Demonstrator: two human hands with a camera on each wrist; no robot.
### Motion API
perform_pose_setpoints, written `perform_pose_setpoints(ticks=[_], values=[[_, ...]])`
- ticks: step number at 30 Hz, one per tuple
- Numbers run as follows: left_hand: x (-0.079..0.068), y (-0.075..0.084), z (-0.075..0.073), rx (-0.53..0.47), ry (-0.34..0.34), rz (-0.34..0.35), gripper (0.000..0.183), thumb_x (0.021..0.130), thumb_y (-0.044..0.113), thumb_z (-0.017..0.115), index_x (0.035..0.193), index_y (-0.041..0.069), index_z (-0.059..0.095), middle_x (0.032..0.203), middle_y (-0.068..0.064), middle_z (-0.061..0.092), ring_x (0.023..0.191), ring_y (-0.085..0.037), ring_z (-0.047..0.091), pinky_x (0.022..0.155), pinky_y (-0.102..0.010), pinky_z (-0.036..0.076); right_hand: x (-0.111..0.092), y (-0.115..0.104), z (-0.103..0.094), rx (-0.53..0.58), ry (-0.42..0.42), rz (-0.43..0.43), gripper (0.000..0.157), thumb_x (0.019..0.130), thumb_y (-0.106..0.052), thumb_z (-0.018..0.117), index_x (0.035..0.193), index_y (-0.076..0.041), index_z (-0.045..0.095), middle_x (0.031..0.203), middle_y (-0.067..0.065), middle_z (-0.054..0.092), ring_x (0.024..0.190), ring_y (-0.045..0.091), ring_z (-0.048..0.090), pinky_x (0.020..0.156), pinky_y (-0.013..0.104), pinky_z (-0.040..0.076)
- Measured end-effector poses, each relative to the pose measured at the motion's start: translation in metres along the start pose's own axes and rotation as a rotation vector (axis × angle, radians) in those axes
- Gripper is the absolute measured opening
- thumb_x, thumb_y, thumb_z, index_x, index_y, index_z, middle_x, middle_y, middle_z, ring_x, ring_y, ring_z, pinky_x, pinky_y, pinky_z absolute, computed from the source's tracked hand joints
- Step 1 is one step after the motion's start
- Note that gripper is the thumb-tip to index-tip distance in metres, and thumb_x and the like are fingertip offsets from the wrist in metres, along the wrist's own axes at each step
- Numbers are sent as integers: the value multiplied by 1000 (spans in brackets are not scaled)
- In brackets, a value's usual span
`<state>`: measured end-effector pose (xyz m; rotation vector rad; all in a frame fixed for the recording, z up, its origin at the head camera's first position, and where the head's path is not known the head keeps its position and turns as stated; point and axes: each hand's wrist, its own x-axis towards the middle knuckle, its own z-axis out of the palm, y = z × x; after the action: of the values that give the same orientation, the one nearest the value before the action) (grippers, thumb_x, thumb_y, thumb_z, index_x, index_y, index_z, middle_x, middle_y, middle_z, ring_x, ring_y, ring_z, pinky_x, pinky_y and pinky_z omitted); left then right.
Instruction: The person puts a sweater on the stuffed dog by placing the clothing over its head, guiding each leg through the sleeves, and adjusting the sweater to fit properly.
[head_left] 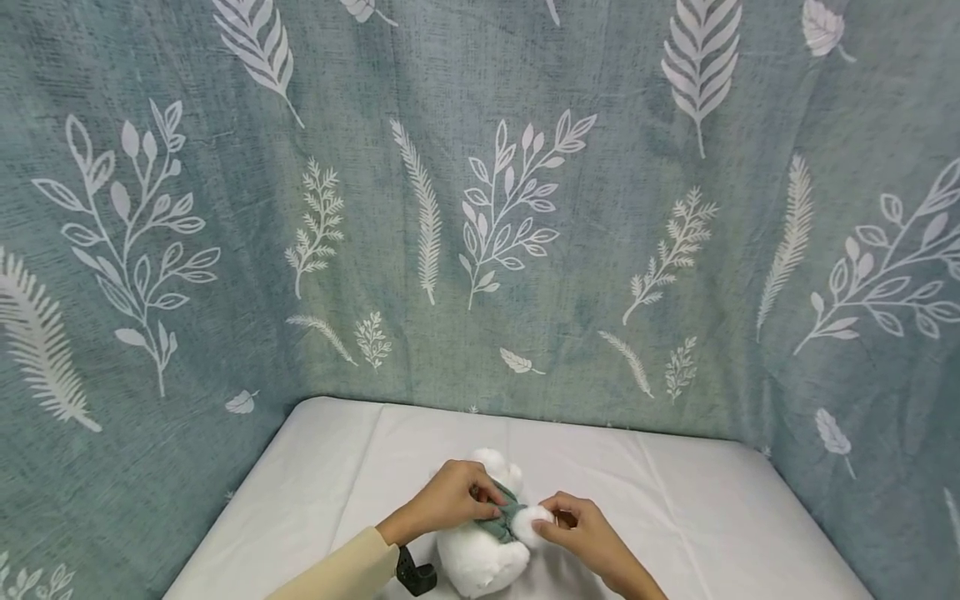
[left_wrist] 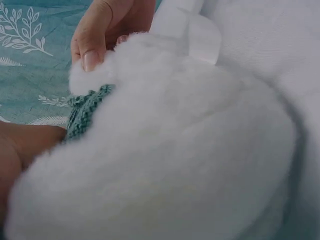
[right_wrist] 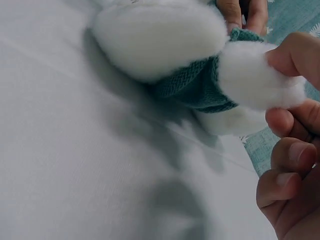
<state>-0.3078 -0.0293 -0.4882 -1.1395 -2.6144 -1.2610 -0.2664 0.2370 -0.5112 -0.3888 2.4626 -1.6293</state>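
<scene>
A white plush toy [head_left: 480,558] lies on the white surface, its head [head_left: 489,458] toward the back. Around its neck and one arm is a green knitted garment [right_wrist: 192,90]; its exact cut is partly hidden. My left hand [head_left: 453,497] pinches the green knit near the toy's neck and upper body. At the toy's right side, my right hand [head_left: 588,537] pinches the end of a white fluffy arm [right_wrist: 247,75] between thumb and fingers. That arm sticks out of the knit's edge. A white fabric label [left_wrist: 205,37] stands up from the body in the left wrist view.
A smooth white sheet [head_left: 585,454] with faint creases covers the surface. Blue-green cloth [head_left: 360,250] printed with white leaves hangs at the back and both sides. A black strap [head_left: 414,573] circles the left wrist beside the toy.
</scene>
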Motion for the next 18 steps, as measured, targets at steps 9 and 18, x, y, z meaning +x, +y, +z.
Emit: perform_pose_setpoints(ticks=[9, 18], values=[[-11, -7, -5, -97, 48, -36, 4, 89, 19, 83, 93, 20, 83, 78, 12, 62, 67, -4, 55, 61, -21, 46, 0, 12, -2, 19, 1, 2, 25, 96, -27, 76, 110, -6, 75, 94, 4, 63, 71, 10, 45, 65, 23, 43], [-12, -5, -5, -76, 70, -30, 4, 89, 18, 83, 92, 21, 82, 78, 13, 60, 69, -2, 54, 63, -21, 47, 4, 3, 0, 15, -30, 82, 32, 94, -36, 76, 111, -8, 73, 77, -1, 58, 60, 9, 41, 55, 24, 40]])
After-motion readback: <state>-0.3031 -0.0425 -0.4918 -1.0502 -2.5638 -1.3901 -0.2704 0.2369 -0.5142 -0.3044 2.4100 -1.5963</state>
